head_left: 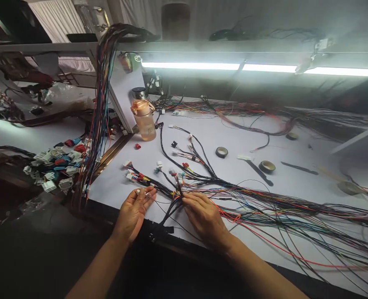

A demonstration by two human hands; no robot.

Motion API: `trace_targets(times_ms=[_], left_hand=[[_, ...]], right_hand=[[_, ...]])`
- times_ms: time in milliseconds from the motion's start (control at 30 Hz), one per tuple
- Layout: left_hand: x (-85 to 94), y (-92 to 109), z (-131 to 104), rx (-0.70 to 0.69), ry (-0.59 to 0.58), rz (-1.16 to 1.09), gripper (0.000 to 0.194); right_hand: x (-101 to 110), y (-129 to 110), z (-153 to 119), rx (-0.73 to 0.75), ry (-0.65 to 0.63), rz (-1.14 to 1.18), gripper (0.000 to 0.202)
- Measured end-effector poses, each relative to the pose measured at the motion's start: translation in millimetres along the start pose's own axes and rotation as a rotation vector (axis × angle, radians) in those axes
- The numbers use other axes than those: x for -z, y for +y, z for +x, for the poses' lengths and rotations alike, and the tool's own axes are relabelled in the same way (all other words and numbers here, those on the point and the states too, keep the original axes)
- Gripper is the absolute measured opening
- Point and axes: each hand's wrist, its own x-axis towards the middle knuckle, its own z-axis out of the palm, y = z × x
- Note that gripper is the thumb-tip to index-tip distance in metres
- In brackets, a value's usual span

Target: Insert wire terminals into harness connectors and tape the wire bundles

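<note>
Bench: white top (pixel 208 128), lit by tubes at the far side; the wire harness (pixel 215 180) lies along the near side, its loose wires running right.
Left hand (pixel 133 211): thumb and fingers pinch a small white connector (pixel 138 191) at a thin wire's end.
Right hand (pixel 207 218): fingers together over the harness's dark wrapped branches; their undersides are hidden, so whether they clamp cannot be told.
Harness feel: probably light at each branch but heavier as a whole; taped stems look springy, loose wires limp and quick to tangle.
Best hold: the taped junction for steadiness, and connector housings rather than thin wires, which could pull out.
Bottle (pixel 144 122): upright, far left on the bench, dark-lidded and see-through, seemingly holding pale orange liquid.
Clear plastic bag (pixel 60 92): crumpled, beyond the bench at far left; contents cannot be made out.
</note>
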Motion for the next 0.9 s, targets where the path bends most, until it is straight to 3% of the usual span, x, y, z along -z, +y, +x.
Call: trace_targets(times_ms=[200, 400, 467, 567, 733, 900], left_hand=[[1.1, -7, 7, -0.079, -0.03, 0.057, 0.027], [3.4, -11, 5, -0.134, -0.03, 0.088, 0.027], [3.5, -11, 5, -0.127, -0.033, 0.075, 0.026], [4.0, -11, 4, -0.129, -0.044, 0.067, 0.025], [6.0, -12, 6, -0.138, -0.059, 0.058, 0.022], [7.3, -13, 8, -0.141, -0.054, 0.062, 0.023]], right_hand=[[12, -17, 1, -0.051, -0.184, -0.061, 0.029], [58, -25, 25, -0.172, -0.263, 0.17, 0.026], [71, -12, 38, -0.241, -0.227, 0.202, 0.024], [75, 25, 57, -0.374, -0.186, 0.094, 0.025], [52, 91, 74, -0.423, -0.194, -0.231, 0.025], [30, 114, 79, -0.489, -0.179, -0.332, 0.027]])
